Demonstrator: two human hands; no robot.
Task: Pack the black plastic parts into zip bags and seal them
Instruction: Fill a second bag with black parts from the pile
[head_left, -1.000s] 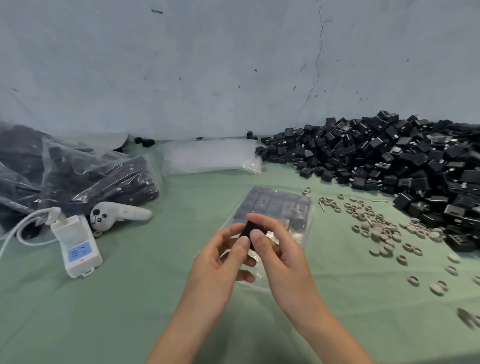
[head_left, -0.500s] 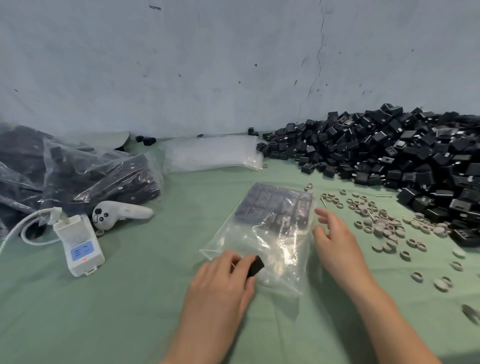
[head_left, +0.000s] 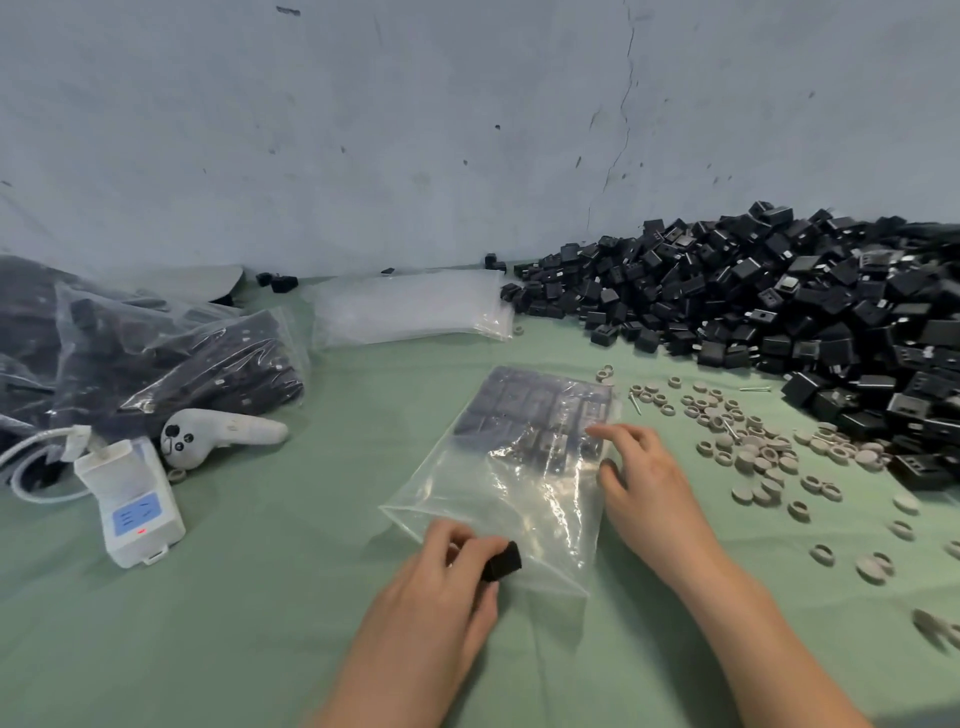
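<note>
Green tablecloth (head_left: 249, 597) is lying beneath as the left hand (head_left: 441, 592) is pinching a small black plastic block (head_left: 503, 560) at the near mouth of the clear zip bag (head_left: 519, 499); the right hand (head_left: 647, 486), fingers relaxed, is resting on it. Lifting the upper film first should be easing entry.

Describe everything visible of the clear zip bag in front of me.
The zip bag is clear, crinkled plastic lying flat on the green cloth. Rows of black parts fill its far end; the near end is empty. The right hand rests fingertips on its right side; the left hand holds a black part at its near edge.
</note>
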